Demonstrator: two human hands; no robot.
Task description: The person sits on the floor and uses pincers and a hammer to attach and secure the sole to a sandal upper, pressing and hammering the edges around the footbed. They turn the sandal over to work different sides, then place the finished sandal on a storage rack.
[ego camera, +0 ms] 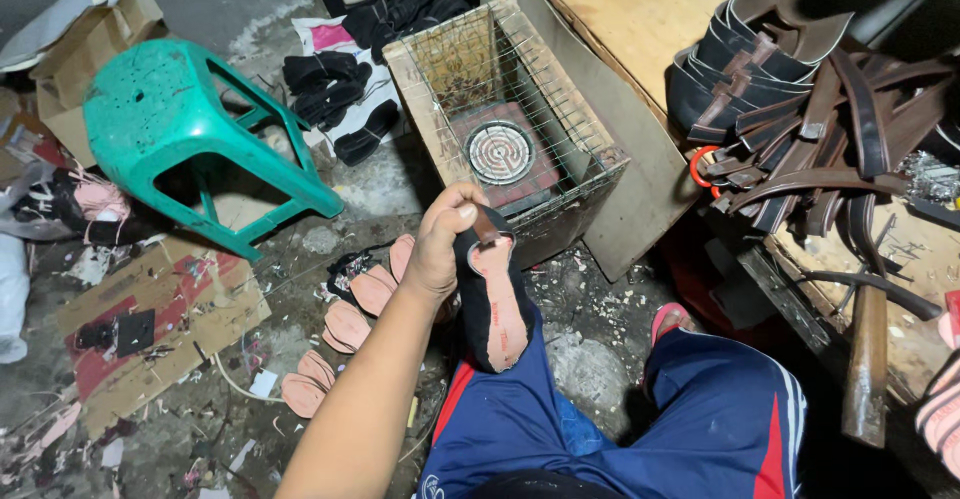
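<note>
At nine o'clock we see one green plastic stool [170, 124] tipped on its side on the concrete floor [590, 344], with torn cardboard [150, 319] flattened below it at about eight o'clock. Just right of the cardboard, pink insoles [345, 324] lie scattered; we count roughly six, though some overlap and the arm hides part of them.

At the centre our left hand [440, 249] is clenched around a black shoe upper [495, 304], thumb pressing a brown strap [486, 225] against its top edge; the upper rests on our left knee, its pink insole face up. Our right hand is out of sight.

At twelve o'clock stands one wire cage [500, 99] holding a single round coil heater [500, 152]. Black straps [335, 99] lie bundled at eleven o'clock.

At two o'clock, a pile of brown and black strips [830, 129] and stacked soles [760, 49] covers a wooden bench [620, 9]; too tangled to count. One hammer [866, 359] lies at four o'clock, its head hard to make out. The floor is littered with scraps.
</note>
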